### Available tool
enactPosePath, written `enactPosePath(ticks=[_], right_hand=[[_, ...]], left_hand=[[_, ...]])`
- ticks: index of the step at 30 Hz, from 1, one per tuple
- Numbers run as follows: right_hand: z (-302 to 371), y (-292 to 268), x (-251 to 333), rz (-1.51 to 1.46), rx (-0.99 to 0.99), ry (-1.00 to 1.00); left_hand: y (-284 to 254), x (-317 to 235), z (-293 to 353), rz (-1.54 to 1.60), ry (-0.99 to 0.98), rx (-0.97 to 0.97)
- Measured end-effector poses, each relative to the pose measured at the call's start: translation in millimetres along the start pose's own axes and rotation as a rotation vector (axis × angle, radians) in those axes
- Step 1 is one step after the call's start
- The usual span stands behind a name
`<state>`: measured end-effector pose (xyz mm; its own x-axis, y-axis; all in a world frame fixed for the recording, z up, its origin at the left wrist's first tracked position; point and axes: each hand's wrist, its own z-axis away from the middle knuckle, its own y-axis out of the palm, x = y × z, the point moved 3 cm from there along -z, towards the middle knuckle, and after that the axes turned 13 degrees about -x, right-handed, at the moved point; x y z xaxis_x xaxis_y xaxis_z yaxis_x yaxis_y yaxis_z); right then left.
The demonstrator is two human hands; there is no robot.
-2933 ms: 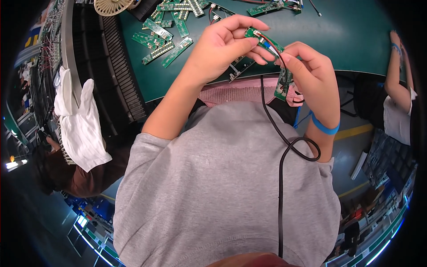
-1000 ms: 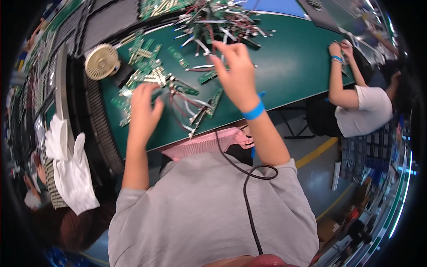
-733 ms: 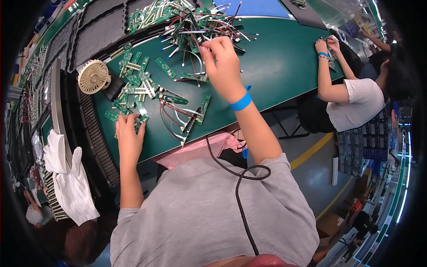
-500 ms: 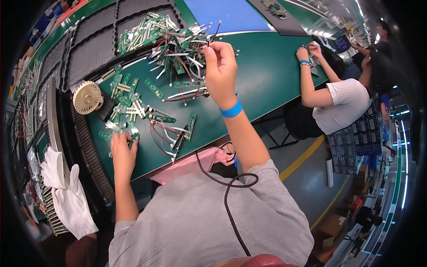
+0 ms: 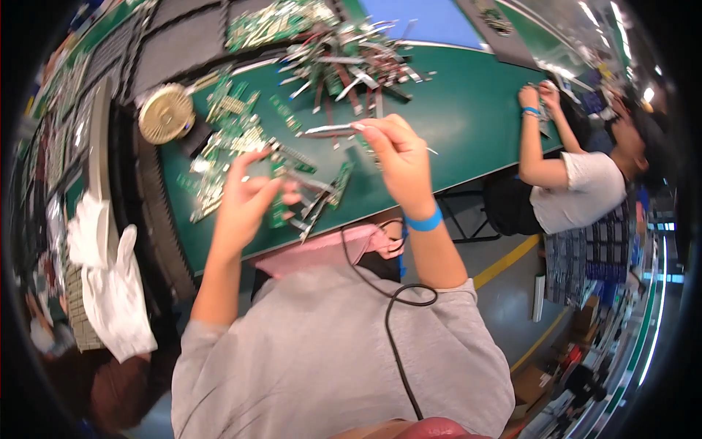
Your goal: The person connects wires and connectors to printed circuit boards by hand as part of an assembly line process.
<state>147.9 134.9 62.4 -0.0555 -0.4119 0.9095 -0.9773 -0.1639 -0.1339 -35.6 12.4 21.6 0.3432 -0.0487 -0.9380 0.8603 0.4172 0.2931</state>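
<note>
My left hand [image 5: 248,201] is raised over the boards, smeared by motion. Its forefinger is stretched out, while the other fingers curl around a narrow green circuit board [image 5: 278,212], partly hidden behind them. To the right, my right hand [image 5: 401,161], with a blue band at the wrist, pinches a thin white-and-dark wire cable [image 5: 329,130] between thumb and forefinger. What hangs below that hand is blurred. A few boards with wires [image 5: 340,186] lie between the hands, near the table's front edge. Left of them spreads a loose heap of green boards [image 5: 238,135].
A tangled pile of wired boards [image 5: 351,66] stands at the back, beside a black tray [image 5: 183,44] with more boards. A cream fan [image 5: 167,113] sits at the left, white gloves [image 5: 110,285] beyond it. A co-worker [image 5: 578,175] works at the far right.
My right hand has come back from the wired pile toward me, with the cable in its fingers. My left hand has lifted and moved right with a board. The whole view has shifted.
</note>
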Motion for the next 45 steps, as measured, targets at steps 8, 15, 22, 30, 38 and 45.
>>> enactPosePath(ticks=[8,15,22,30,38,45], right_hand=[[31.0,7.5,22.7,-0.035,0.071,0.077],[33.6,8.3,21.8,0.140,0.128,0.009],[36.9,11.6,19.7,0.301,0.074,-0.089],[37.1,14.3,18.1,0.242,0.082,-0.121],[36.0,16.8,16.8,0.200,0.069,-0.113],[34.9,15.7,6.2,0.363,0.144,-0.115]], left_hand=[[57.6,-1.1,-2.8,-0.032,-0.001,0.206],[60.6,-10.5,5.0,-0.334,0.248,0.077],[61.8,-1.9,4.6,-0.725,0.795,-0.063],[62.3,1.2,0.6,-0.735,0.769,-0.034],[64.4,-3.3,6.1,-0.715,0.767,-0.025],[61.3,5.6,-10.4,-0.826,0.641,0.082]])
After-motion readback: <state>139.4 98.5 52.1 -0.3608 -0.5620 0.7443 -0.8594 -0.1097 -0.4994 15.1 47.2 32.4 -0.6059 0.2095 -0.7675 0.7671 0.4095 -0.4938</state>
